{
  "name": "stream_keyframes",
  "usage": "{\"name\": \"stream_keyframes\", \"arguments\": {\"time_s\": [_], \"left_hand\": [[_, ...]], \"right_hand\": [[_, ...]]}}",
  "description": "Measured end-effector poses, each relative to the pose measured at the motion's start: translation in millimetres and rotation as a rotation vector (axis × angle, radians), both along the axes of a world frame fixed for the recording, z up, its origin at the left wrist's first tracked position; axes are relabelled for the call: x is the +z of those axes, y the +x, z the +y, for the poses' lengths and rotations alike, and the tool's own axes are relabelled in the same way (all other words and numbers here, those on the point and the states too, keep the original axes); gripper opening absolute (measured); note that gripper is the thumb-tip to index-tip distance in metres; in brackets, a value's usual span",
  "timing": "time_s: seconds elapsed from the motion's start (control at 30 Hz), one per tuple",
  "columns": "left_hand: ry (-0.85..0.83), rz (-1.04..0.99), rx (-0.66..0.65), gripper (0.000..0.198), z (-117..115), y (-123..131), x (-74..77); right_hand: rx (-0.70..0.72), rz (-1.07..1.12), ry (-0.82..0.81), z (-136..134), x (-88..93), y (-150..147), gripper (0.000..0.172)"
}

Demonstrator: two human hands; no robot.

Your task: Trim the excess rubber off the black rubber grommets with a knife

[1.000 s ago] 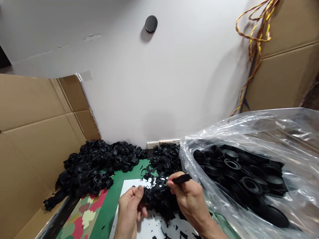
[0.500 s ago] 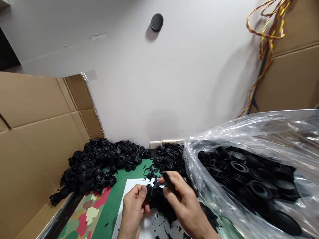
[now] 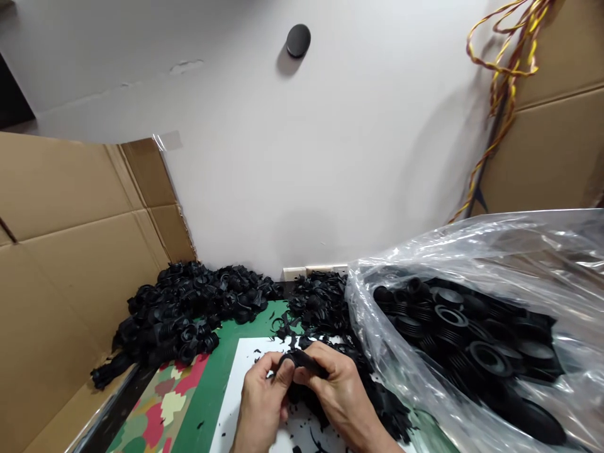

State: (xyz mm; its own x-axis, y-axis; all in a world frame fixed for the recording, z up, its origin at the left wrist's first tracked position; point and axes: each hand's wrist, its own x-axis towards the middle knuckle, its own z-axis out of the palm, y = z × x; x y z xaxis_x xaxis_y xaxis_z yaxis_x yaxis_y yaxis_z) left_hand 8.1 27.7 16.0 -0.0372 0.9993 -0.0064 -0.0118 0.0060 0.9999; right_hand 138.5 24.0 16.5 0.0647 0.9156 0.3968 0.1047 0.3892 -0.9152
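My left hand [image 3: 262, 402] and my right hand [image 3: 342, 396] meet at the bottom centre, both closed on one black ribbed rubber part [image 3: 302, 365]. Thumbs and fingertips pinch its top edge; the rest of it is hidden behind my fingers. Under my hands lies a white sheet [image 3: 240, 384] strewn with black rubber scraps [image 3: 391, 415]. A heap of similar black rubber parts [image 3: 189, 314] lies to the left of my hands.
A clear plastic bag [image 3: 533, 251] at the right holds several larger black ribbed rubber parts [image 3: 472, 346]. Cardboard panels [image 3: 61, 251] stand at the left and far right. Green mat with camouflage patch [image 3: 160, 409] covers the table. Twisted yellow-red wires [image 3: 495, 82] hang on the white wall.
My right hand, which held a thin black piece up near the bag, has come down and left to join my left hand on the rubber part.
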Motion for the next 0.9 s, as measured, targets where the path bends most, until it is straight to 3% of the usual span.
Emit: {"name": "stream_keyframes", "arguments": {"time_s": [0.13, 0.3, 0.43, 0.57, 0.63, 0.7, 0.8, 0.9], "left_hand": [[-0.059, -0.139, 0.013, 0.046, 0, 1, 2.9], [-0.07, -0.251, 0.042, 0.041, 2, -2, 4.2], [-0.053, -0.273, 0.007, 0.038, 1, -2, 5.2], [0.015, -0.235, 0.038, 0.035, -9, 5, 3.1], [0.063, -0.234, -0.052, 0.037, -16, 7, 0.7], [-0.034, -0.301, -0.175, 0.038, -19, 6, -0.2], [-0.088, -0.419, -0.114, 0.032, -13, -2, 2.3], [-0.131, -0.496, -0.098, 0.03, -6, -9, 4.2]], "right_hand": [[-0.045, -0.123, 0.083, 1, -3.5, 0, 0.019], [-0.203, -0.298, 0.204, 2, -7.9, -5, 0.023], [-0.257, -0.367, 0.072, 7, -2.8, -15, 0.021], [-0.296, -0.375, -0.023, 29, 1.5, -10, 0.02], [-0.373, -0.357, -0.084, 44, 1.6, 5, 0.019], [-0.433, -0.345, -0.144, 54, 0.4, 22, 0.021], [-0.394, -0.339, -0.179, 54, -2.7, 37, 0.022], [-0.25, -0.319, -0.189, 40, -4.2, 31, 0.023]]}}
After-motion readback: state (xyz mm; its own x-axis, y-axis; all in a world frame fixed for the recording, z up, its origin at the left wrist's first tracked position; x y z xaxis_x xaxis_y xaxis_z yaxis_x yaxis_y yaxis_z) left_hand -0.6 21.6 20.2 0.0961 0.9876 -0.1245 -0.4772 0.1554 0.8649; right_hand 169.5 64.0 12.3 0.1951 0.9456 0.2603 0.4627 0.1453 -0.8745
